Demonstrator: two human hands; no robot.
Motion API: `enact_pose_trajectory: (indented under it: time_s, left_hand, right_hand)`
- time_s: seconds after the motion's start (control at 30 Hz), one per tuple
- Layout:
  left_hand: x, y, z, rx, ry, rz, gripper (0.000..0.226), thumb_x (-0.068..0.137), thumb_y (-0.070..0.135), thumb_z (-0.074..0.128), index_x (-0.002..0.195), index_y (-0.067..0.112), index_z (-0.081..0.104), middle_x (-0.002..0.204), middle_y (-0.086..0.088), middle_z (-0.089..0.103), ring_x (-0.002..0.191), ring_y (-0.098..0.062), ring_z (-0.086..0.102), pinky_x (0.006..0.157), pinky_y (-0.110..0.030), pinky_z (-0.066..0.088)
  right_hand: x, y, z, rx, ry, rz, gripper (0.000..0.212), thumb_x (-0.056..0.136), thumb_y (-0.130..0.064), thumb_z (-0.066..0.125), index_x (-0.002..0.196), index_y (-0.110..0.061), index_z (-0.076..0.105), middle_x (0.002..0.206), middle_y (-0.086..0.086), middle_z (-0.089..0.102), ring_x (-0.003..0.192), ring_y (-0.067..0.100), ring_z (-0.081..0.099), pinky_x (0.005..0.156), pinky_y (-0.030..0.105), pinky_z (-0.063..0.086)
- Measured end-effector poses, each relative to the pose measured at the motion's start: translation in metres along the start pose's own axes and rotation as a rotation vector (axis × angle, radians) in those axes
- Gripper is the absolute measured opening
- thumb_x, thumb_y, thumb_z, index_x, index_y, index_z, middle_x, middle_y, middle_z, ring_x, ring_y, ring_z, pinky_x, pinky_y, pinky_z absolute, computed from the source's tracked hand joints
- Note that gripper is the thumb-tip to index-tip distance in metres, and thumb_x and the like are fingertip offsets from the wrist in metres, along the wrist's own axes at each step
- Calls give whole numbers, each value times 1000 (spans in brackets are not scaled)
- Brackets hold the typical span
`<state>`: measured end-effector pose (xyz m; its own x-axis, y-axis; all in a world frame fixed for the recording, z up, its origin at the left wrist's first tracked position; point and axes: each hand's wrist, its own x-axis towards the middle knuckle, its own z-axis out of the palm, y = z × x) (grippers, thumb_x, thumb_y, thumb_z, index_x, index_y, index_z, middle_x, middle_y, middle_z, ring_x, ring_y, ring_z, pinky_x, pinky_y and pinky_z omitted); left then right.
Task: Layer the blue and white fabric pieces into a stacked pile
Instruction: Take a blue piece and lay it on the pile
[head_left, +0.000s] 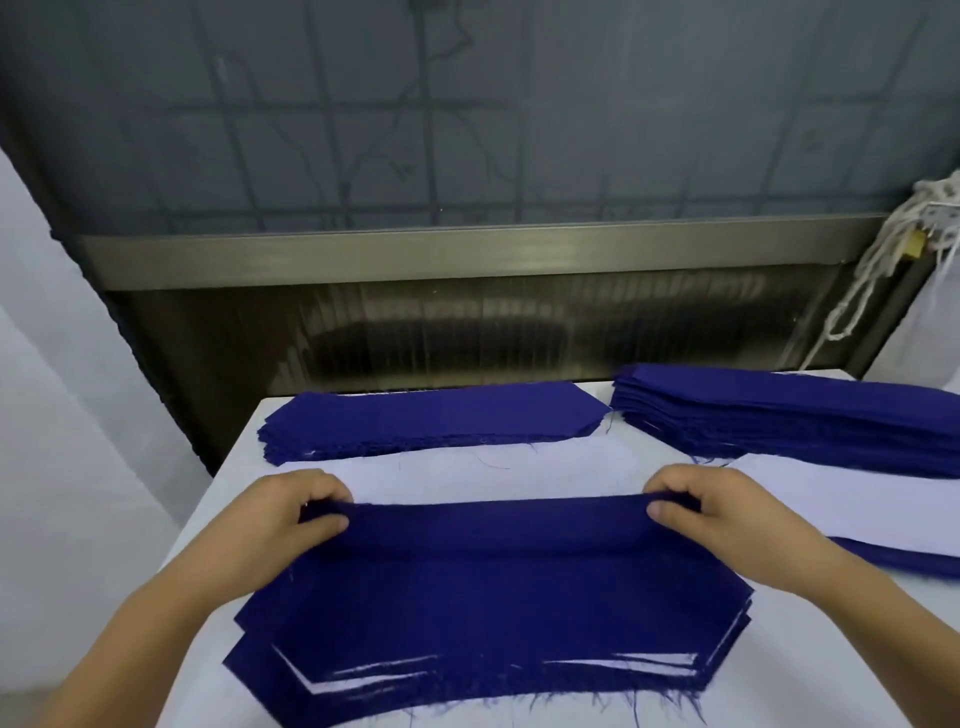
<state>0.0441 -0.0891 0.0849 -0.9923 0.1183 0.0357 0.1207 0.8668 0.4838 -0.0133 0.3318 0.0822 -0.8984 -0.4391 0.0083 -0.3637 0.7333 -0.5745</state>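
Observation:
A blue fabric piece (493, 587) lies on top of the near pile (363, 686), where white layers show between blue ones at the front edge. My left hand (291, 514) pinches the piece's far left corner. My right hand (717, 514) pinches its far right corner. The far edge is lifted and pulled taut between both hands. A white piece (493, 478) lies flat just beyond that edge.
A low stack of blue pieces (431, 423) sits at the back of the white table (779, 691). A taller blue stack (810, 421) stands at the back right, with a white sheet (857, 499) over more blue fabric in front of it. White cords (883, 260) hang at the right.

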Motion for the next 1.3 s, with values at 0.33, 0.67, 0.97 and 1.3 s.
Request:
enact_pose_trajectory:
  time_s: [0.33, 0.67, 0.97, 1.3]
  left_hand:
    - [-50, -18, 39, 77, 143, 205, 48, 60, -9, 78, 79, 34, 67, 92, 26, 59, 92, 6, 51, 80, -14, 42]
    - [-63, -22, 52, 128, 50, 277, 50, 43, 0, 93, 74, 33, 70, 86, 26, 63, 84, 12, 52, 77, 0, 38]
    - [-59, -27, 51, 134, 108, 184, 42, 86, 69, 41, 65, 41, 63, 73, 30, 58, 72, 12, 55, 70, -4, 41]
    - [48, 33, 81, 168, 155, 160, 11, 93, 37, 57, 99, 32, 65, 100, 22, 56, 92, 2, 48, 83, -13, 40]
  right_hand:
    - [-46, 28, 66, -383, 424, -503, 45, 101, -36, 37, 90, -17, 76, 92, -6, 65, 87, 8, 52, 79, 21, 42]
    - [-61, 35, 78, -310, 244, -426, 32, 94, -44, 49, 98, -29, 77, 98, -16, 64, 90, -1, 57, 78, 19, 48]
    - [-44, 34, 56, -362, 165, -196, 22, 84, -26, 75, 68, -28, 59, 73, -18, 52, 66, 1, 51, 65, 18, 43]
    - [73, 11, 55, -231, 108, -172, 13, 96, -38, 54, 107, -31, 56, 102, -22, 47, 97, 0, 45, 84, 13, 38]
